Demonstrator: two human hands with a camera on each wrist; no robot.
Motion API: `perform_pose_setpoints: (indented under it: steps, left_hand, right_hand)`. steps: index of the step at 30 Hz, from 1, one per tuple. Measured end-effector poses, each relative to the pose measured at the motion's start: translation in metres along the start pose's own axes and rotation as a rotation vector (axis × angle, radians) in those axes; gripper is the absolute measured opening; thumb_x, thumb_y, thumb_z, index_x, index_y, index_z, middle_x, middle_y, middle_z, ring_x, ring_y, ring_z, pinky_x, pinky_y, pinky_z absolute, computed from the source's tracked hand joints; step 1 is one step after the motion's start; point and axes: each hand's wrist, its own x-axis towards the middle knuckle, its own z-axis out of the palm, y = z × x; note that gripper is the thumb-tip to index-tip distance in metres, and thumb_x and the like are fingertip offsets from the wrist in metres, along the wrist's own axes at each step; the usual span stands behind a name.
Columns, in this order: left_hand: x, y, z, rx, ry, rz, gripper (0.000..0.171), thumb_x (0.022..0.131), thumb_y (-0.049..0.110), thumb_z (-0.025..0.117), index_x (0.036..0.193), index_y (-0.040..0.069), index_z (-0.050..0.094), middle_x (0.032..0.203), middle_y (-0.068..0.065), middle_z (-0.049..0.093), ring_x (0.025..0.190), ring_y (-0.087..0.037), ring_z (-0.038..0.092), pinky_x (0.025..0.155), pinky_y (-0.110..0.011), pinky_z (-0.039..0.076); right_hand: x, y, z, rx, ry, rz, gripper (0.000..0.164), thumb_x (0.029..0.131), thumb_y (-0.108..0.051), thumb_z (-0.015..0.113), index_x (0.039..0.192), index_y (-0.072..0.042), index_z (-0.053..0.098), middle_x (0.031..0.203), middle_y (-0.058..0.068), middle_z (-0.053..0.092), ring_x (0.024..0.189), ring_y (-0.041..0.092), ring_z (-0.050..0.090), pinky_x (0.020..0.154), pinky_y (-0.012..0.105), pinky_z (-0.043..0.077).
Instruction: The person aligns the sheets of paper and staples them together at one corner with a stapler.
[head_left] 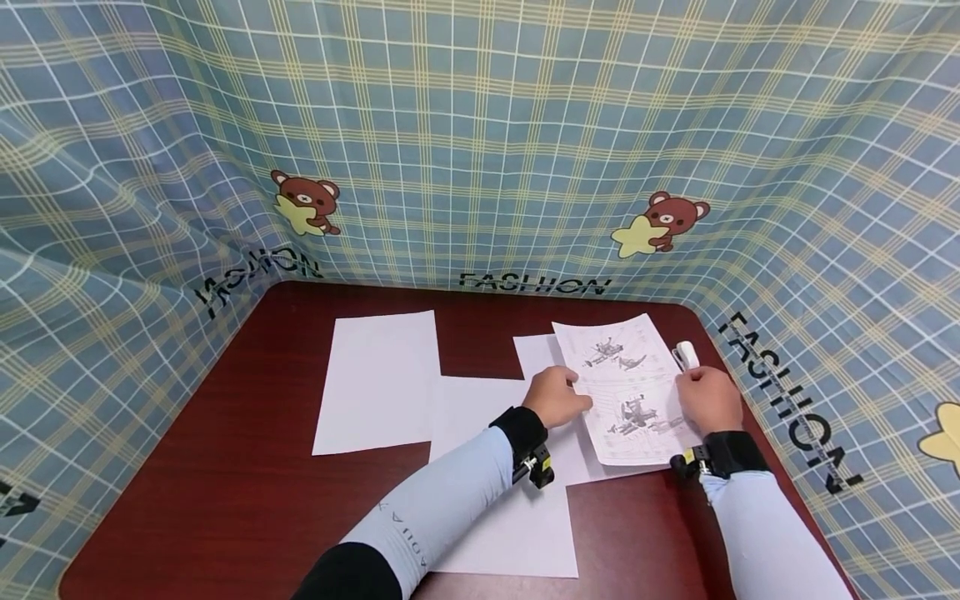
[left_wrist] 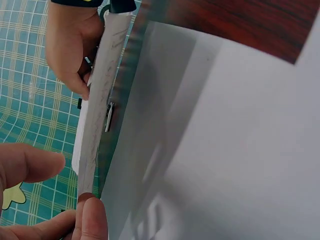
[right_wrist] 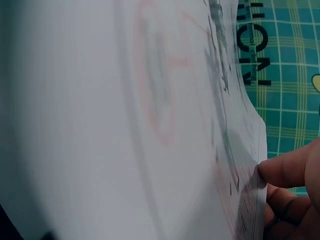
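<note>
A sheet of paper printed with line drawings (head_left: 626, 392) is held up off the table at the right, its face toward the head camera. My left hand (head_left: 558, 398) pinches its left edge; in the left wrist view the fingertips (left_wrist: 94, 217) meet on that edge, and the paper is seen nearly edge-on. On the opposite side my right hand (head_left: 711, 402) pinches the right edge, with thumb and finger closing on the paper in the right wrist view (right_wrist: 287, 167). Just beyond the right hand lies a small white object with a metal part (head_left: 685, 356), stapler-like in shape.
Beneath the held sheet lies a white sheet (head_left: 531, 354). Another white sheet (head_left: 517, 533) lies in the middle under my left forearm, and a third (head_left: 378, 383) to the left. The dark red table (head_left: 247, 467) is enclosed by plaid cloth (head_left: 480, 167) at the back and sides.
</note>
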Motion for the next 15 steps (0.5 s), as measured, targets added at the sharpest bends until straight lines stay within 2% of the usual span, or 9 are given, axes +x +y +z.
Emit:
perform_pose_setpoints:
  steps: [4,9,11,15]
  left_hand:
    - [-0.003,-0.005,-0.007,-0.011,0.009,0.012,0.047,0.085,0.022,0.077,0.127,0.003,0.071,0.113,-0.008,0.075,0.086,-0.008,0.063,0.080,-0.025,0.053]
    - [-0.007,-0.013,-0.024,-0.011,0.068,0.079,0.031,0.085,0.019,0.076,0.113,0.006,0.078,0.101,-0.004,0.078,0.081,-0.006,0.065,0.075,-0.023,0.052]
    - [-0.009,-0.018,-0.033,-0.004,0.103,0.114,0.022,0.086,0.019,0.077,0.105,0.008,0.081,0.096,0.000,0.078,0.081,-0.006,0.066,0.074,-0.023,0.052]
    - [-0.013,-0.032,-0.050,-0.042,0.136,0.121,0.007,0.087,0.019,0.081,0.093,0.015,0.081,0.086,0.007,0.076,0.073,-0.003,0.067,0.069,-0.023,0.053]
  right_hand:
    - [-0.007,-0.003,0.000,0.002,-0.016,-0.002,0.047,0.103,-0.037,0.050,0.123,0.000,0.069,0.120,0.026,0.068,0.095,0.038,0.062,0.075,0.046,0.045]
    - [-0.018,-0.014,-0.004,0.026,-0.043,-0.031,0.047,0.103,-0.041,0.051,0.124,-0.003,0.069,0.120,0.023,0.069,0.094,0.035,0.061,0.072,0.039,0.043]
    - [-0.024,-0.020,-0.004,0.033,-0.051,-0.067,0.044,0.103,-0.040,0.052,0.123,-0.005,0.070,0.118,0.022,0.070,0.095,0.034,0.062,0.073,0.039,0.044]
    - [-0.034,-0.028,-0.004,0.027,-0.059,-0.135,0.040,0.102,-0.038,0.056,0.118,-0.004,0.072,0.116,0.021,0.071,0.099,0.035,0.063,0.078,0.042,0.046]
